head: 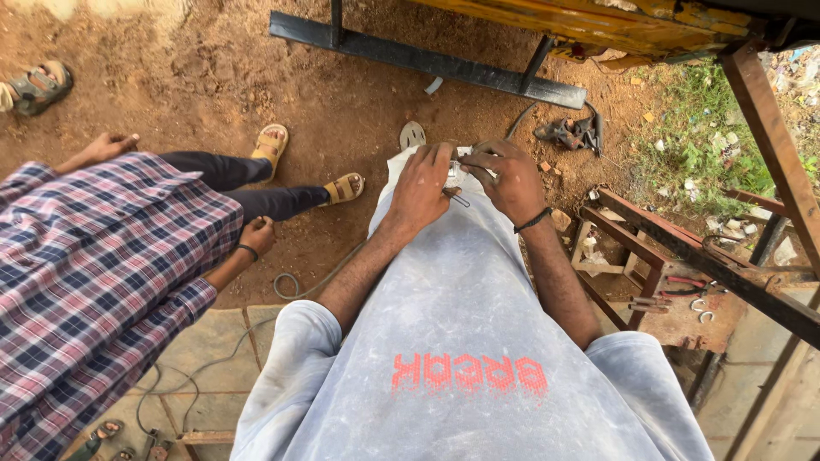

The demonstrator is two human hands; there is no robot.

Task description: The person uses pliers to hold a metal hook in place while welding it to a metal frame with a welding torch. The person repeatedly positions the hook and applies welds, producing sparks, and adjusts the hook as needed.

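Both my hands meet in front of my grey shirt, over the red dirt ground. My left hand (423, 186) and my right hand (511, 177) pinch a small whitish object (454, 177) between their fingers. A thin metal piece (460, 201) pokes out below the fingers. What the object is I cannot tell; the fingers hide most of it. A dark band circles my right wrist.
A person in a plaid shirt (94, 273) and dark trousers stands at my left, sandals on. A black steel beam (427, 58) lies ahead. Rusty metal frames (683, 248) with pliers (662, 299) stand right. A cable (290, 286) curls on the ground. Grass grows at the right.
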